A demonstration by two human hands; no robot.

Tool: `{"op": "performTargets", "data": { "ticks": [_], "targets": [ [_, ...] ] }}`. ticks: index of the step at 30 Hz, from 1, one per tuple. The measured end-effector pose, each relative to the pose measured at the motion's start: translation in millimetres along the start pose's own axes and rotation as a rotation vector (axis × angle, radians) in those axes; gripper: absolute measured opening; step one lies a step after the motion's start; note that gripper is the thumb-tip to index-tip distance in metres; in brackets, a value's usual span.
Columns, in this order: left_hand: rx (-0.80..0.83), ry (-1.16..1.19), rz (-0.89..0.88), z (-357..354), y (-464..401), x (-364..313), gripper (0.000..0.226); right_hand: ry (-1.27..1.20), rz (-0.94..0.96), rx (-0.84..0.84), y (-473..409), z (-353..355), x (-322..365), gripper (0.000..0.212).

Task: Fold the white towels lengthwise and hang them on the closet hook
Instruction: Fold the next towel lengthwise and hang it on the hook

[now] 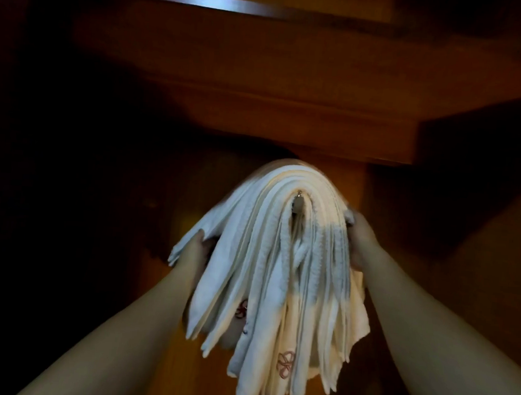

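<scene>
Towels [276, 261] over hook [298, 200], between hands [197, 248].

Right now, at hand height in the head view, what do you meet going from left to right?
Left hand at the stack's left edge → hanging white towels → metal hook showing in the middle of the folds → right hand on the stack's right edge.

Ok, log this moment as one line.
towels draped over hook | left hand holds left side | right hand holds right side | step: hanging
</scene>
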State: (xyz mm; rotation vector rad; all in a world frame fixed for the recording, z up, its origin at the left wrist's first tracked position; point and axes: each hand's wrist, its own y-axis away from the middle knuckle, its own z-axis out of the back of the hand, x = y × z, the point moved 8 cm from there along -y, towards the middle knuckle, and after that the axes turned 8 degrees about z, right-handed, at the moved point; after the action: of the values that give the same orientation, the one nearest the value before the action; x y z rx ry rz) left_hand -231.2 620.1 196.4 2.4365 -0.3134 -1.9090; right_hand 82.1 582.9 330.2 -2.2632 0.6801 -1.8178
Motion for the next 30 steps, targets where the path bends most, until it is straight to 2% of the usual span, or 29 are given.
{"op": "performTargets", "data": {
  "ticks": [1, 2, 3, 6, 8, 10, 13, 17, 24, 26, 30],
  "targets": [
    [0.068, 0.163, -0.140, -2, 14, -13, 0.049, -0.004, -0.010, -0.012, 3, 9, -2, 0.052],
    [-0.021, 0.303, -0.135, 6, 17, -15, 0.056, 0.015, -0.015, -0.059, 8, 22, -3, 0.054],
    [-0.055, 0.345, -0.188, 20, 20, -14, 0.062, 0.039, -0.025, -0.120, 11, 36, -6, 0.055],
    [-0.208, 0.239, -0.128, 46, 20, 1, 0.054, 0.156, -0.154, -0.299, 30, 78, -23, 0.056],
    [-0.286, 0.157, -0.130, 57, 34, 6, 0.041, 0.246, -0.282, -0.334, 48, 96, -39, 0.054],
    [-0.309, 0.056, -0.070, 66, 50, 21, 0.040, 0.315, -0.376, -0.298, 66, 105, -56, 0.054],
    [-0.294, -0.041, 0.036, 79, 77, 41, 0.053, 0.409, -0.414, -0.232, 98, 109, -74, 0.048],
    [-0.302, -0.194, 0.031, 94, 130, 55, 0.052, 0.490, -0.336, -0.237, 147, 110, -78, 0.026],
    [-0.191, -0.477, -0.052, 66, 214, 93, 0.056, 0.444, -0.245, -0.183, 263, 93, -72, 0.019],
    [-0.149, -0.523, -0.057, 48, 237, 116, 0.057, 0.543, -0.222, -0.099, 307, 89, -73, 0.021],
    [-0.040, -0.626, -0.088, 7, 278, 172, 0.051, 0.906, -0.099, 0.133, 394, 97, -75, 0.032]
  ]
}}
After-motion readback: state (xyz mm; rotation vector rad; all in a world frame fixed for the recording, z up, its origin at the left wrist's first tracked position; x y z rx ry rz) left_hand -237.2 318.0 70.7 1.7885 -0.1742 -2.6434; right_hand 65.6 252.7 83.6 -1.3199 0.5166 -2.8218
